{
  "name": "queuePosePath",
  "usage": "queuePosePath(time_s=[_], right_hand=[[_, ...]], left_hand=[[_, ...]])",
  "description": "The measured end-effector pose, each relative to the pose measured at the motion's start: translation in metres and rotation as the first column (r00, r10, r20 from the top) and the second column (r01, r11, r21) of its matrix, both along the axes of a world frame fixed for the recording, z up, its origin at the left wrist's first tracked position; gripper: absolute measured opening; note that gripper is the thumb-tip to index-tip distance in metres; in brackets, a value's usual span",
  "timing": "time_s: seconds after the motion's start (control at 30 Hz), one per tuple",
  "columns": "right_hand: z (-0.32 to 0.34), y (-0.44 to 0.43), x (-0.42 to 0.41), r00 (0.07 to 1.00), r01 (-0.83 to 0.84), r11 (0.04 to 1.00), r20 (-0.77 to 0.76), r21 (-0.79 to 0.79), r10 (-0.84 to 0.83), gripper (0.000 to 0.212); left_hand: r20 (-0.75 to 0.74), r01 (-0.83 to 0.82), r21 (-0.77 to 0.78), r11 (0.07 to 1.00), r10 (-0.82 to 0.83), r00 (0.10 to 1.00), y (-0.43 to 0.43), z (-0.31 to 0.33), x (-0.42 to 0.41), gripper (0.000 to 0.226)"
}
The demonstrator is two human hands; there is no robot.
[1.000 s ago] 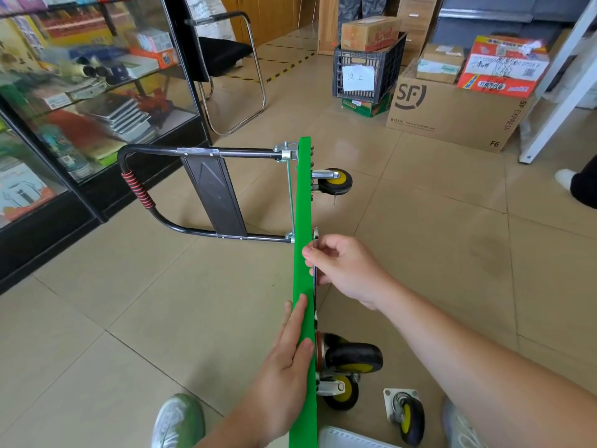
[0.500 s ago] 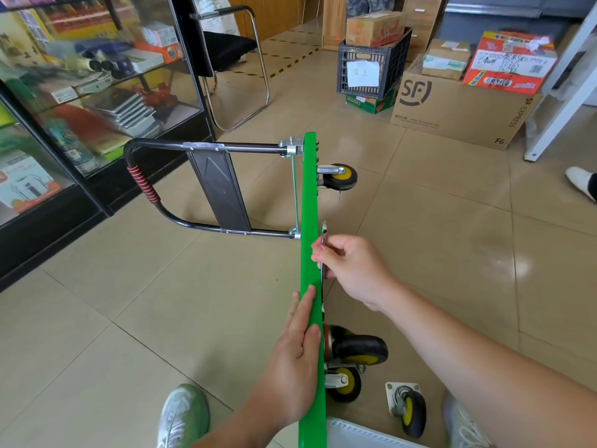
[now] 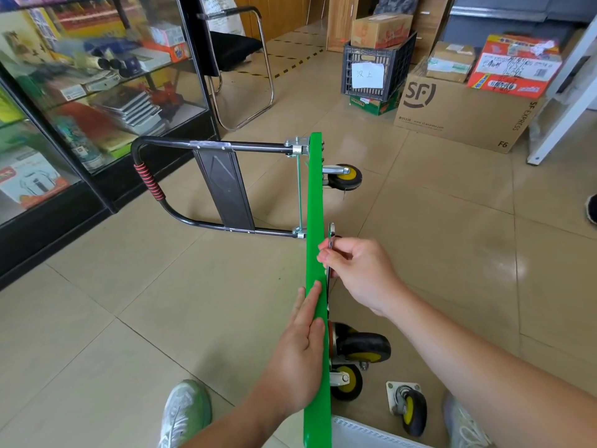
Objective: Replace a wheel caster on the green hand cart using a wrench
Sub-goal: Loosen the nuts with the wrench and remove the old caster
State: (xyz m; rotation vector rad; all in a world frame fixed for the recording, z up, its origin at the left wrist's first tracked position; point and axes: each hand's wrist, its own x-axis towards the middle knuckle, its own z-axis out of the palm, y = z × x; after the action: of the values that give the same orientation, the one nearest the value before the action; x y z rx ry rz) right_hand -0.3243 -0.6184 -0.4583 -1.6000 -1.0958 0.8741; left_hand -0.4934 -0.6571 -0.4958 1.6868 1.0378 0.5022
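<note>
Fingers (image 3: pixel 327 253) of our right hand (image 3: pixel 361 273) pinch a thin silver wrench (image 3: pixel 331 230) beside the tipped green cart (image 3: pixel 315 189); our left hand (image 3: pixel 295 360) presses it, straight-fingered.

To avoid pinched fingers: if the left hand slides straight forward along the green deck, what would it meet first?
Most likely the right hand, which pinches the wrench at the green deck just ahead of the left hand.

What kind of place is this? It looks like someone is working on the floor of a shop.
Most likely a small shop, perhaps near its storage area. A glass display cabinet holds packaged goods on shelves. A courier cardboard box and a black plastic crate stand on the tiled floor.
</note>
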Motion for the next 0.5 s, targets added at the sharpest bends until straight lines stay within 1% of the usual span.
queuePosePath(time_s=[0.13,0.27,0.4,0.5], right_hand=[[0.0,-0.006,0.001,1.0,-0.011,1.0,0.016,0.017,0.011,0.017],[0.002,-0.014,0.0,1.0,-0.02,0.999,0.013,0.042,0.019,0.017],[0.005,-0.012,0.002,0.999,-0.03,0.999,0.015,0.019,0.03,0.011],[0.006,-0.007,0.002,0.998,-0.062,0.998,-0.01,-0.008,0.062,0.014]], left_hand=[[0.009,-0.009,-0.007,1.0,0.009,1.0,0.0,-0.001,0.001,0.052],[0.013,-0.023,-0.008,1.0,0.023,1.0,0.0,-0.003,0.004,0.052],[0.009,-0.033,0.0,0.999,0.033,0.999,0.001,-0.004,0.005,0.052],[-0.003,-0.033,0.002,0.999,0.033,0.999,0.002,-0.003,0.003,0.051]])
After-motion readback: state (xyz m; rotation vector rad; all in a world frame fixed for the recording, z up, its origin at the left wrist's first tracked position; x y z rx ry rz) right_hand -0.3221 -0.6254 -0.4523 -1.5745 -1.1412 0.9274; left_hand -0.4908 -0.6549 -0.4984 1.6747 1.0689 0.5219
